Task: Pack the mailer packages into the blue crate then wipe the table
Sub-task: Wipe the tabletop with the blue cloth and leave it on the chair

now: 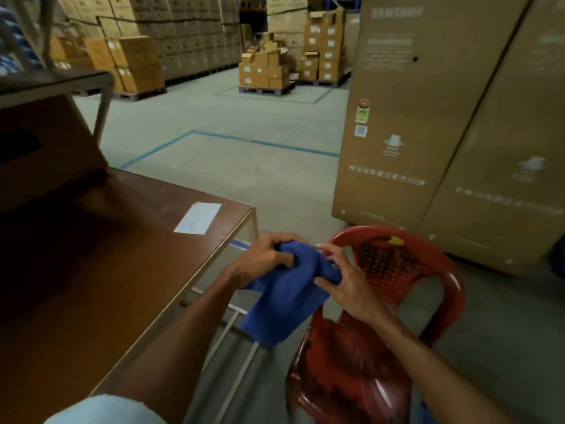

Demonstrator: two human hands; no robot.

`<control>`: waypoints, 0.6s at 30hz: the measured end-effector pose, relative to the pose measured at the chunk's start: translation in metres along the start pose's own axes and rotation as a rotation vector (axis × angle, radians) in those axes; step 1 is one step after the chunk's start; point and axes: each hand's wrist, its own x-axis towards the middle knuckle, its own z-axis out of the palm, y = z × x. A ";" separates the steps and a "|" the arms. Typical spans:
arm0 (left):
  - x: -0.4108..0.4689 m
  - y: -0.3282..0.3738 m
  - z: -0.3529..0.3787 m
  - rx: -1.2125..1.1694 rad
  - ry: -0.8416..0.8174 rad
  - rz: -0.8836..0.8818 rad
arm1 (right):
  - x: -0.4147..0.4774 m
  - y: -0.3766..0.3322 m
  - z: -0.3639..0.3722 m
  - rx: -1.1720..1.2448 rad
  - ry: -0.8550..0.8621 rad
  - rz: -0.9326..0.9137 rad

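At far left, a long brown wooden table [91, 270] on a pale metal frame, with a white rectangular paper label [197, 217] lying flat near its far right corner. No mailer packages and no blue crate anywhere in view (packed already, perhaps, or simply out of shot). Reads, then, as the wiping half of the job, at the point of readying the rag.

Just off the table's right edge and clear of the top, a blue terry cloth [284, 304], bunched high and hanging loose below. On the bunch, the left hand [263, 258], fingers curled round the fabric. On the cloth's right fold, the right hand [345, 283], pinching it between thumb and fingertips, the remaining fingers spread. Beneath and beyond, a red perforated plastic chair [397, 264]; further right, tall brown cardboard cartons [412, 117].

To do it well: shake out the wad and fold into a flat pad, not a ball, for even contact. Carry it left over the table edge before lowering. Press with a flat palm and wipe in long overlapping strokes from the far side toward the near edge. Mind the label: go round it or lift it first, or risk dragging it off the corner. Keep the hanging tail tucked in, away from the chair back.
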 end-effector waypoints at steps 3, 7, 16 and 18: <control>0.007 -0.009 0.036 0.122 0.282 -0.010 | -0.040 0.012 -0.021 -0.086 0.199 0.045; 0.005 -0.016 0.094 0.257 0.422 -0.047 | -0.081 0.026 -0.046 -0.236 0.200 -0.002; 0.006 -0.041 0.185 0.333 0.289 -0.096 | -0.138 0.069 -0.070 -0.445 0.045 0.200; 0.012 -0.073 0.200 0.298 0.245 -0.142 | -0.150 0.081 -0.065 -0.502 0.033 0.280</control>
